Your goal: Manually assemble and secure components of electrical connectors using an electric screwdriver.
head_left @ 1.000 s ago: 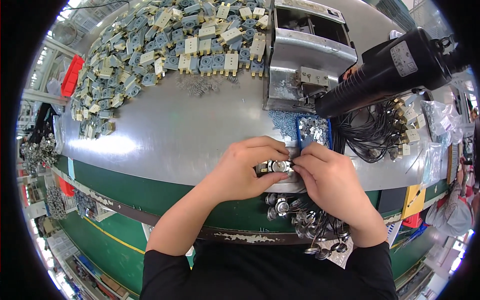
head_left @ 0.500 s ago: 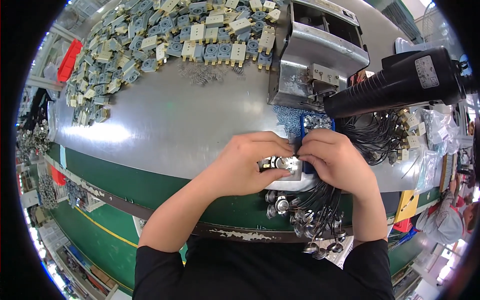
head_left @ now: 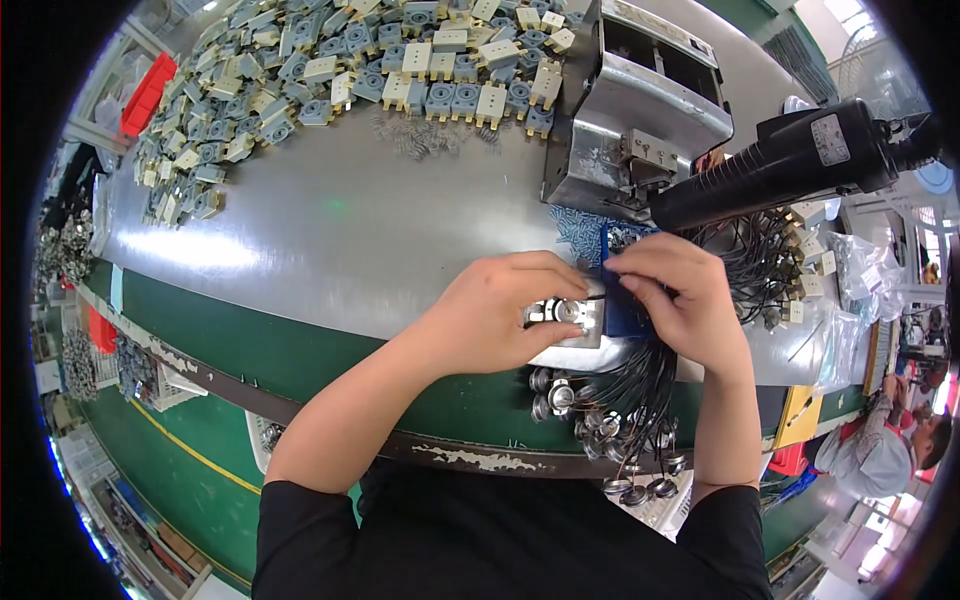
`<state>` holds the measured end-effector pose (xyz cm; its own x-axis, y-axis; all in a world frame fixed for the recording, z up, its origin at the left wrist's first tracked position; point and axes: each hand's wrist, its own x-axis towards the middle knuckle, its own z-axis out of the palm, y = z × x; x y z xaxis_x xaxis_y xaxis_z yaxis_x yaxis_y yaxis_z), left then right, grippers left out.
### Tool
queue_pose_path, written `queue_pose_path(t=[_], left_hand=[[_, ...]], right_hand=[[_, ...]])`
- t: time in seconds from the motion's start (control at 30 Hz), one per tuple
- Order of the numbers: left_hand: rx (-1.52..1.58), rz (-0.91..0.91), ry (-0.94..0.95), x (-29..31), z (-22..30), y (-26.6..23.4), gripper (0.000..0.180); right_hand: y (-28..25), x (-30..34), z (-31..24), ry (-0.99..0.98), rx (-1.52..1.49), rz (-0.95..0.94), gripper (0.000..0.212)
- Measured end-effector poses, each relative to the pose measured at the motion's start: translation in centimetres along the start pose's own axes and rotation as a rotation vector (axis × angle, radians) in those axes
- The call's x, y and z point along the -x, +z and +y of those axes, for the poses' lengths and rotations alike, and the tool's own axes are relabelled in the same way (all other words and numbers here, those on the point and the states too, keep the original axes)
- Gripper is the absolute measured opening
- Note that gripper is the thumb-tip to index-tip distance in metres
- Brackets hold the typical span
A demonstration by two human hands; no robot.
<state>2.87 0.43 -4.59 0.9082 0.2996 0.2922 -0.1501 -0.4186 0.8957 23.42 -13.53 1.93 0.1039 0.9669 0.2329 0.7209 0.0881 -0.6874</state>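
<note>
My left hand [head_left: 505, 312] is closed around a small metal part with a round disc-shaped body [head_left: 567, 311], its thumb along the near side and its fingers over the far side. Beneath that part lies a flat metal plate [head_left: 590, 339] on the bench edge. My right hand [head_left: 680, 295] hangs over a blue tray [head_left: 625, 318], thumb and forefinger a little apart, with nothing visible between them. Small metal pieces [head_left: 622, 236] lie in the tray's far end. Just below my hands, round metal parts on black wires [head_left: 605, 425] hang over the bench edge.
Grey and cream switch-like blocks [head_left: 420, 60] are heaped at the far left, beside loose springs [head_left: 430, 137]. Blue screws [head_left: 578, 232] lie near a metal box-shaped machine [head_left: 640, 100]. A black power screwdriver [head_left: 770, 170] reaches in from the right. Another person [head_left: 885, 440] sits at far right.
My right hand has moved away from the metal part, up and right over the blue tray, and its thumb and forefinger have parted. My left hand still grips the part.
</note>
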Motion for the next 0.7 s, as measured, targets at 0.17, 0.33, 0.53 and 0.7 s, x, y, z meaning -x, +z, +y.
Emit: queue_pose_path(t=[0.17, 0.33, 0.53, 0.7], left_hand=[[-0.032, -0.011, 0.012, 0.1, 0.1, -0.1, 0.034], [-0.020, -0.007, -0.018, -0.2, 0.5, -0.1, 0.034], [0.037, 0.067, 0.014, 0.1, -0.3, 0.0, 0.031], [0.035, 0.067, 0.019, 0.2, -0.3, 0.0, 0.030]], right_hand=[[0.6, 0.0, -1.1, 0.099, -0.063, 0.055, 0.019], [1.4, 0.7, -1.0, 0.109, -0.024, -0.038, 0.017], [1.7, 0.5, -0.8, -0.032, -0.010, -0.069, 0.017], [0.9, -0.2, -1.1, -0.124, -0.031, -0.176, 0.017]])
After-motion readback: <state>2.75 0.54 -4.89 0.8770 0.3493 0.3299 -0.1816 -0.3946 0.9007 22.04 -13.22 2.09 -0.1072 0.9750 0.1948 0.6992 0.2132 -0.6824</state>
